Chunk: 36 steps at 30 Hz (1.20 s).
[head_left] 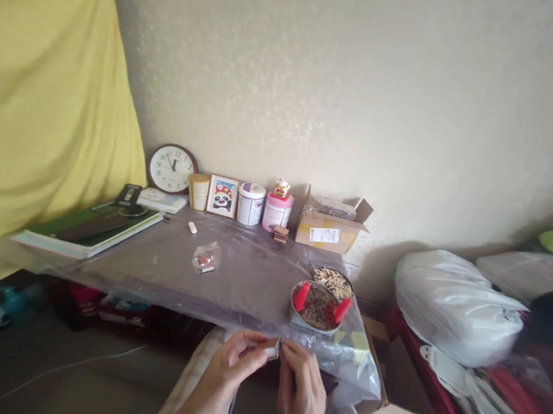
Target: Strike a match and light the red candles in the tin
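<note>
My left hand and my right hand meet low in the view, just in front of the table's near edge. Together they pinch a small pale box-like piece between their fingertips. Both hands are closed on it. Just beyond them, on the plastic-covered table, stands a round metal pot with red handles, filled with small brown pieces. A smaller dish of pale sticks sits behind it.
Along the wall stand a clock, a panda picture, two tins, a cardboard box. Books lie at the left, a small wrapped packet mid-table. White bags and clutter fill the right; a yellow cloth hangs left.
</note>
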Each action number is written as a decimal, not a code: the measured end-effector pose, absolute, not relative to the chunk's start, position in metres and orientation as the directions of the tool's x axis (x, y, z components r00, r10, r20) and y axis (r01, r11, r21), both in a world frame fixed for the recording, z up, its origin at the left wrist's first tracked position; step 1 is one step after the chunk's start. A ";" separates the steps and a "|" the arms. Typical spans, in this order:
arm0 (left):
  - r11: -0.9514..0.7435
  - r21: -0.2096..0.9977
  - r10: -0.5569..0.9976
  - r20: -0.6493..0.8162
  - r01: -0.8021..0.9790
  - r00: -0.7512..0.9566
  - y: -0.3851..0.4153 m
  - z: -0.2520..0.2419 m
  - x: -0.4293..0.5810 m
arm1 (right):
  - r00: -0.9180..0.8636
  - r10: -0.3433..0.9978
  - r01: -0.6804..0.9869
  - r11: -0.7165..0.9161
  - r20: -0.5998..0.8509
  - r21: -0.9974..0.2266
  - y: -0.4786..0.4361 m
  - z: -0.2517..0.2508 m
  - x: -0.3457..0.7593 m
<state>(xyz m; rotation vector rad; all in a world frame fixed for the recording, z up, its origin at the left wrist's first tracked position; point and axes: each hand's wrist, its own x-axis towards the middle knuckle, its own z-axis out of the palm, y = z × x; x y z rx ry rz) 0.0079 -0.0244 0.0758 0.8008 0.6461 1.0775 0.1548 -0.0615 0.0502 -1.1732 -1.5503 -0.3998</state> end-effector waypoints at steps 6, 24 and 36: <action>0.208 0.918 0.937 -0.087 -0.338 0.338 -0.025 0.077 0.004 | 0.475 0.436 0.762 0.230 0.764 -0.605 -0.049 0.030 0.186; 0.213 0.932 0.938 -0.111 -0.293 0.330 -0.017 0.068 -0.015 | 0.790 0.522 0.225 0.244 0.323 -0.943 -0.052 0.052 0.185; 0.248 0.914 0.945 -0.156 -0.322 0.287 -0.013 0.063 -0.017 | 0.792 0.509 0.222 0.274 0.337 -0.936 -0.034 0.054 0.189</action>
